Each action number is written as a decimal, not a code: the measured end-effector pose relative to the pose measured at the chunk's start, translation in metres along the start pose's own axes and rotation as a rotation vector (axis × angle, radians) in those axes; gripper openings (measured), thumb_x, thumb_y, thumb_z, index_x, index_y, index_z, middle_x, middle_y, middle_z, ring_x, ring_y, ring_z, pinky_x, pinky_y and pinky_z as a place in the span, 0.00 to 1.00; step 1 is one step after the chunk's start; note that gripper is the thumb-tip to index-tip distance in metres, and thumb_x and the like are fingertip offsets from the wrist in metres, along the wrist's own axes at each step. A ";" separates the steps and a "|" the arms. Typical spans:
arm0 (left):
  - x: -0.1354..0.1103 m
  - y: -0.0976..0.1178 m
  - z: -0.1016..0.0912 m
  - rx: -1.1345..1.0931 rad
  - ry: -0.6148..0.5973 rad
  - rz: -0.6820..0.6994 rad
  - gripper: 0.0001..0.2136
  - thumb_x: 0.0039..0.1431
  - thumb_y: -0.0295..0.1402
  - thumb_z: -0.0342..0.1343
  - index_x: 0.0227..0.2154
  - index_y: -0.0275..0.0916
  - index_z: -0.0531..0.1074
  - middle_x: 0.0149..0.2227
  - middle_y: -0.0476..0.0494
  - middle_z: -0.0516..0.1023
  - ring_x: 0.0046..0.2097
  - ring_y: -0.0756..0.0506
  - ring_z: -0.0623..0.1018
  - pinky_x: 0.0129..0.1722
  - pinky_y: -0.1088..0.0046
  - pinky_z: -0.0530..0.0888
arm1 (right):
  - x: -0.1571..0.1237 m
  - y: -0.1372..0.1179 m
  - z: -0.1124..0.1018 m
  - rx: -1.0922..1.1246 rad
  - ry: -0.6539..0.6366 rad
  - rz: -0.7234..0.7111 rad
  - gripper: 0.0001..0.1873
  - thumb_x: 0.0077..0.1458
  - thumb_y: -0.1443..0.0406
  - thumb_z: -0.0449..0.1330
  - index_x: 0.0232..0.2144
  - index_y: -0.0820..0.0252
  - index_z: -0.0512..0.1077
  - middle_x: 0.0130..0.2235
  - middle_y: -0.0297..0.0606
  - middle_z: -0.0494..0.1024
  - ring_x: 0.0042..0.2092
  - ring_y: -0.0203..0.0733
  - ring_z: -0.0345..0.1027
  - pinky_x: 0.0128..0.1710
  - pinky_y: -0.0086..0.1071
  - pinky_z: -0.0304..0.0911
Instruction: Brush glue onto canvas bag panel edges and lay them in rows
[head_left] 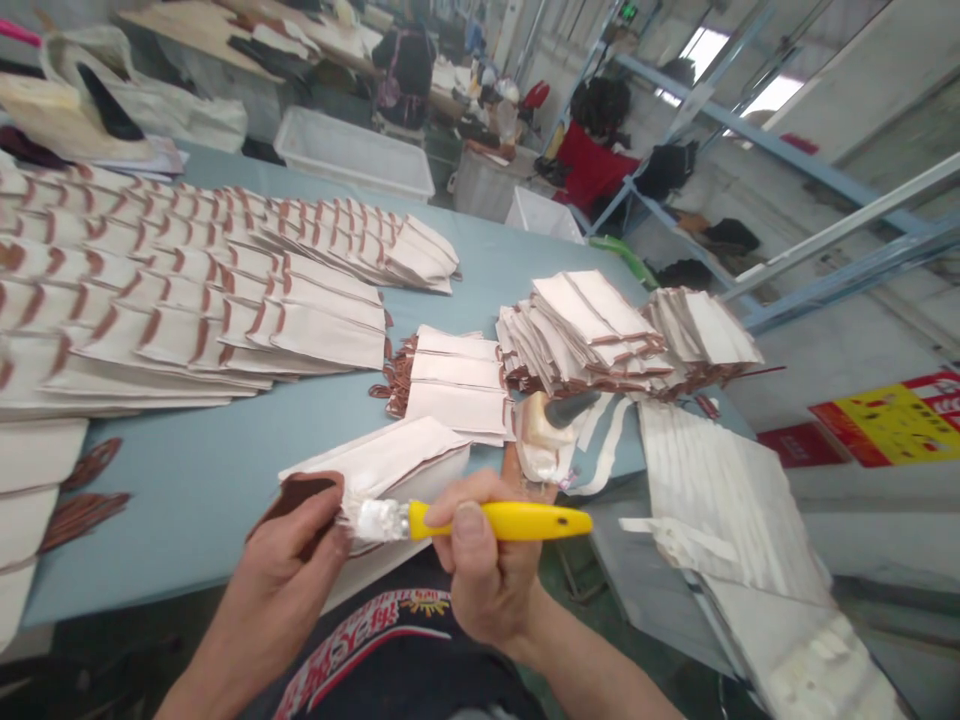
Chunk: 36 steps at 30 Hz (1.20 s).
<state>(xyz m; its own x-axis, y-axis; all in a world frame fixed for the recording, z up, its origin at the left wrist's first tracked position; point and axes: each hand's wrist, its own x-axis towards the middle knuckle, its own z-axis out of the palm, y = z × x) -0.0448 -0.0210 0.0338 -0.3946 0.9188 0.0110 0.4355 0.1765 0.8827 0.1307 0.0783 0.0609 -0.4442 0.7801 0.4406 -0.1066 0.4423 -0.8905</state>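
My right hand (pixel 484 565) is closed round a yellow-handled brush (pixel 517 521) with a metal ferrule and pale bristles pointing left. The bristles meet a small brown leather piece (pixel 296 495) that my left hand (pixel 289 570) pinches at the near table edge. Under both lies a cream board (pixel 390 455) resting on the blue table (pixel 202 480). A glue-caked pot (pixel 544 435) stands just right of the brush.
Rows of cream pieces with brown trim (pixel 187 290) cover the left of the table. More stacks (pixel 457 385) and heaps (pixel 600 335) lie at centre and right. White strips (pixel 712 490) sit on a side board. A white bin (pixel 352 150) and a seated person (pixel 405 60) are beyond.
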 end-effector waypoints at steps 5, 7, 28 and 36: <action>0.020 0.015 -0.007 -0.245 -0.051 -0.198 0.12 0.56 0.47 0.65 0.31 0.44 0.82 0.31 0.48 0.86 0.31 0.41 0.82 0.29 0.72 0.78 | 0.016 -0.002 -0.005 0.214 -0.027 0.051 0.20 0.79 0.53 0.56 0.34 0.54 0.74 0.21 0.22 0.64 0.16 0.30 0.47 0.16 0.25 0.52; 0.024 0.015 -0.007 -0.323 -0.061 -0.235 0.13 0.54 0.48 0.68 0.33 0.44 0.83 0.33 0.48 0.87 0.32 0.42 0.83 0.30 0.73 0.79 | 0.022 0.005 -0.007 0.174 -0.008 0.002 0.19 0.79 0.53 0.57 0.36 0.54 0.76 0.22 0.23 0.65 0.17 0.30 0.51 0.17 0.25 0.55; 0.012 0.000 -0.007 -0.480 -0.143 -0.330 0.22 0.61 0.56 0.70 0.47 0.44 0.88 0.41 0.46 0.90 0.41 0.40 0.86 0.39 0.74 0.82 | 0.062 0.018 -0.018 -0.005 -0.036 -0.141 0.21 0.79 0.51 0.55 0.36 0.53 0.76 0.30 0.35 0.79 0.29 0.40 0.75 0.29 0.33 0.74; 0.013 0.009 -0.007 -0.571 -0.164 -0.385 0.21 0.57 0.49 0.72 0.48 0.43 0.87 0.37 0.48 0.89 0.40 0.39 0.86 0.40 0.71 0.83 | 0.071 0.015 -0.013 -0.002 -0.155 -0.167 0.22 0.78 0.49 0.54 0.36 0.54 0.76 0.29 0.34 0.77 0.26 0.38 0.70 0.28 0.33 0.71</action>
<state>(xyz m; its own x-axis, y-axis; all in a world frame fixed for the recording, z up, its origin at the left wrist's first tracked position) -0.0514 -0.0099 0.0453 -0.2893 0.8775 -0.3826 -0.2203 0.3279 0.9187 0.1093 0.1458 0.0802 -0.5522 0.6183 0.5593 -0.1886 0.5608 -0.8062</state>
